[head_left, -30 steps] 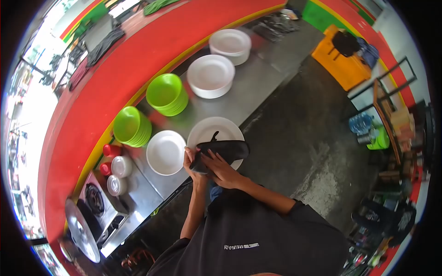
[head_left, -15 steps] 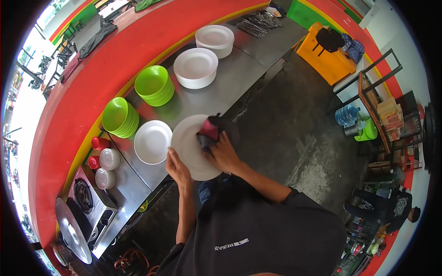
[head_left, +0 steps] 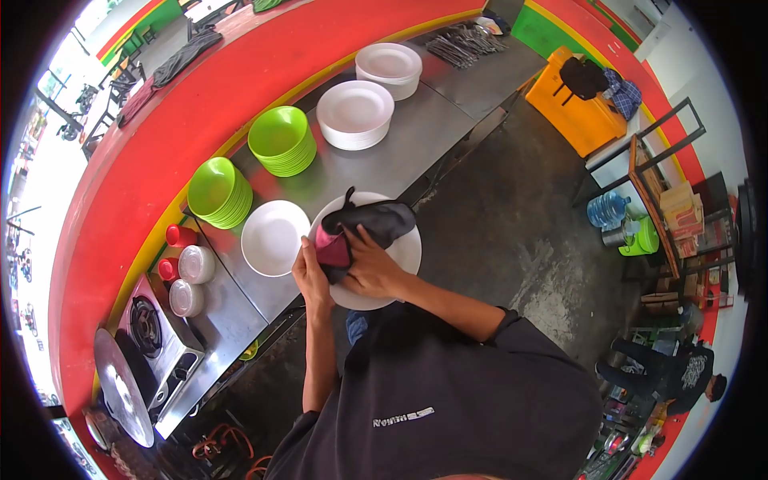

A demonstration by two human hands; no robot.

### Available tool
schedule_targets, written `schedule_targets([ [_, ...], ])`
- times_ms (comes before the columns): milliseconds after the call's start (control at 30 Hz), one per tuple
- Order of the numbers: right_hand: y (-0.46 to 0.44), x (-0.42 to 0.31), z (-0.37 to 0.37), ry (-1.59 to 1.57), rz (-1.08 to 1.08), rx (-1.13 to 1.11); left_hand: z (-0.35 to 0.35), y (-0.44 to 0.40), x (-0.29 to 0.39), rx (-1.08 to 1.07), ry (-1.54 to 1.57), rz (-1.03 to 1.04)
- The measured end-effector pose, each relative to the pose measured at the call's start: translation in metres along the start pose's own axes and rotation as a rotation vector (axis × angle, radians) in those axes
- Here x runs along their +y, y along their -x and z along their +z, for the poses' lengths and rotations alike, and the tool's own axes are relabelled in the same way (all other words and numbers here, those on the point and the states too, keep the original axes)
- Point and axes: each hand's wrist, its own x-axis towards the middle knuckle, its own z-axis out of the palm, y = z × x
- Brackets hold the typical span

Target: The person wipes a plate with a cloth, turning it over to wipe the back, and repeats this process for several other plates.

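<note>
A white plate (head_left: pixel 406 254) is held in front of my body, just off the counter's near edge. My left hand (head_left: pixel 313 274) grips its left rim. On the plate's face my right hand (head_left: pixel 370 266) presses a black and dark pink cloth (head_left: pixel 382 222), bunched under the fingers and covering much of the surface. To the left, another white plate (head_left: pixel 276 238) lies alone on the metal counter (head_left: pixel 344 170). Behind it stand two stacks of green bowls (head_left: pixel 282 141) (head_left: pixel 218 192). Two stacks of white plates (head_left: pixel 355 114) (head_left: pixel 389 62) are farther along.
Cutlery (head_left: pixel 464 44) lies at the counter's far end. Red containers (head_left: pixel 181 235) and clear-lidded tubs (head_left: pixel 196 264) stand beside a gas stove (head_left: pixel 152 328) with a large metal lid (head_left: pixel 124 388). A red wall (head_left: pixel 160 152) borders the counter. Another person (head_left: pixel 680 368) is at far right.
The cloth has moved across the plate towards its left rim, close to my left hand, and spread out more. The plate has shifted slightly right in view.
</note>
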Motion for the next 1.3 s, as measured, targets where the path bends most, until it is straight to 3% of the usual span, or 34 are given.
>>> schedule_targets([
  [400, -0.03, 0.038, -0.059, 0.188, 0.155, 0.37, 0.03, -0.022, 0.031, -0.051, -0.145, 0.042],
  [600, -0.027, 0.063, -0.083, 0.011, 0.122, 0.359, 0.025, -0.039, 0.022, -0.076, -0.074, 0.004],
  [700, -0.019, 0.063, -0.101, -0.1, 0.195, 0.261, 0.021, -0.035, 0.018, -0.103, -0.067, -0.049],
  [733, -0.013, 0.071, -0.103, 0.002, 0.163, 0.177, 0.02, -0.033, 0.012, -0.116, -0.048, -0.07],
  [933, -0.006, 0.085, -0.121, -0.255, 0.415, 0.059, 0.022, -0.014, 0.01, -0.201, -0.115, -0.123],
  [1067, -0.01, 0.062, -0.125, -0.058, 0.099, 0.193, 0.024, -0.004, 0.006, -0.329, -0.14, -0.134],
  [1167, -0.018, 0.042, -0.118, -0.189, -0.07, 0.224, 0.024, 0.0, -0.002, -0.365, -0.198, -0.145],
  [1300, -0.009, 0.024, -0.116, -0.116, -0.203, 0.141, 0.031, 0.01, 0.007, -0.303, -0.004, -0.161],
])
